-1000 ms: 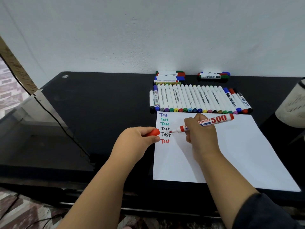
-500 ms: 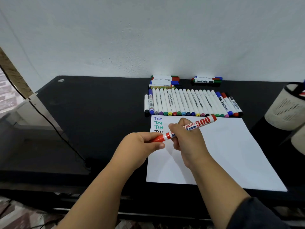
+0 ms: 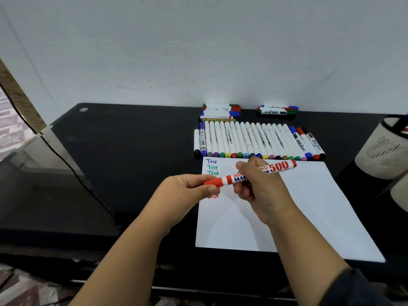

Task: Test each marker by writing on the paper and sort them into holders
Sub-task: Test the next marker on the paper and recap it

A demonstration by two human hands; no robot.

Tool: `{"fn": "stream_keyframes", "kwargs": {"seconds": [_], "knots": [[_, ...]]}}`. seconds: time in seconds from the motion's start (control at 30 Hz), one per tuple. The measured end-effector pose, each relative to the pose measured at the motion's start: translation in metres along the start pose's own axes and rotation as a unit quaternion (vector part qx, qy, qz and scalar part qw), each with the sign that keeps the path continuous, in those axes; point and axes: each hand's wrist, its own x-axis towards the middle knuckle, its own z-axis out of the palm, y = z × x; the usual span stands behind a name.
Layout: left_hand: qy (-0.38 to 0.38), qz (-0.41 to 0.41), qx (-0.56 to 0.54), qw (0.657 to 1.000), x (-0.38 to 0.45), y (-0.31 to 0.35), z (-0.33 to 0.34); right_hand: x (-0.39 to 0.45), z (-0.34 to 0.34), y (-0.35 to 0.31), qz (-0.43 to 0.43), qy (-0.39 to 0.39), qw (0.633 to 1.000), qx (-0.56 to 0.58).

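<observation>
Fingers (image 3: 242, 173) of the right hand (image 3: 262, 191) clamped the red marker (image 3: 254, 173) mid-barrel; left hand (image 3: 185, 195) pinched its cap (image 3: 213, 182). Light, stiff, smooth plastic, probably slippery.

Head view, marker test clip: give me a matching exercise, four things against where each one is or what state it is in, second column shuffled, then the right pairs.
Things:
1. red whiteboard marker
2. sheet of paper
3. row of white-barrelled markers
4. ribbed white holder

Places or states:
A. lying side by side on the table, just beyond the paper's far edge
B. at the right edge of the view
C. held above the paper, left hand on its red cap, right hand on its barrel
D. flat on the black table, "Test" written down its left side

Pairs: 1-C, 2-D, 3-A, 4-B
</observation>
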Motion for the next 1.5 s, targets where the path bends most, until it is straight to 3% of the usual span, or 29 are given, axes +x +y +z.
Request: {"fn": "stream_keyframes", "kwargs": {"seconds": [0.4, 0.73, 0.87, 0.97, 1.03, 1.13, 1.23, 1.4, 1.5], "knots": [[0.015, 0.002, 0.016, 1.000, 0.004, -0.005, 0.011, 0.000, 0.003, 0.003, 0.055, 0.024, 0.998, 0.030], [0.070, 0.014, 0.017, 0.997, -0.009, 0.006, 0.031, -0.009, -0.001, -0.008, 0.022, 0.091, 0.995, 0.022], [0.083, -0.003, 0.009, 0.997, -0.013, 0.023, 0.038, -0.016, -0.013, -0.016, -0.013, 0.147, 0.988, 0.049], [0.071, 0.014, 0.039, 0.997, -0.016, 0.036, 0.043, -0.023, -0.027, -0.025, -0.102, 0.169, 0.978, -0.072], [0.064, 0.030, 0.039, 0.997, -0.017, 0.047, 0.049, -0.026, -0.039, -0.033, -0.180, 0.148, 0.942, -0.243], [0.057, 0.040, 0.044, 0.997, -0.014, 0.064, 0.061, -0.027, -0.061, -0.043, -0.283, 0.124, 0.807, -0.504], [0.025, 0.066, 0.061, 0.996, -0.010, 0.084, 0.077, -0.027, -0.083, -0.057, -0.349, 0.135, 0.717, -0.587], [-0.032, 0.150, 0.066, 0.986, 0.003, 0.111, 0.105, -0.017, -0.123, -0.079, -0.334, 0.124, 0.658, -0.663], [-0.103, 0.187, 0.084, 0.973, 0.018, 0.121, 0.124, -0.009, -0.149, -0.093, -0.318, 0.157, 0.682, -0.640]]}}
